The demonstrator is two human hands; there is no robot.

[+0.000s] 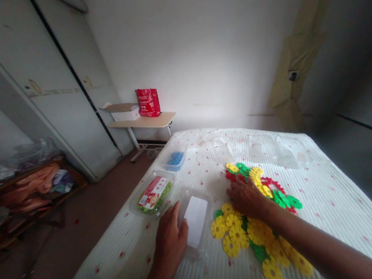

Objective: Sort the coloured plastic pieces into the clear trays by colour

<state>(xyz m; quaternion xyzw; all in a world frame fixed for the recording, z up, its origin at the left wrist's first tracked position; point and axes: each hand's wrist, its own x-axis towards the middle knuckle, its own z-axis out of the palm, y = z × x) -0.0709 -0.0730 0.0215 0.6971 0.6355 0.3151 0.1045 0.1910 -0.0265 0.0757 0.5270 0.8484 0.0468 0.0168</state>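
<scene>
My left hand (170,240) rests on the near left edge of a clear plastic box (196,218) with a white card inside, fingers curled against its rim. My right hand (246,198) lies palm down on a heap of flat plastic flower discs (249,232), yellow, green and red, spread over the white bedsheet. Its fingers reach into the pile and what they hold, if anything, is hidden.
A clear box with green pieces and a red label (152,196) lies left of the white-card box. Farther back sits a small box of blue pieces (175,158). Empty clear containers (269,147) stand near the bed's far edge. A small table with a red bag (148,102) stands by the wall.
</scene>
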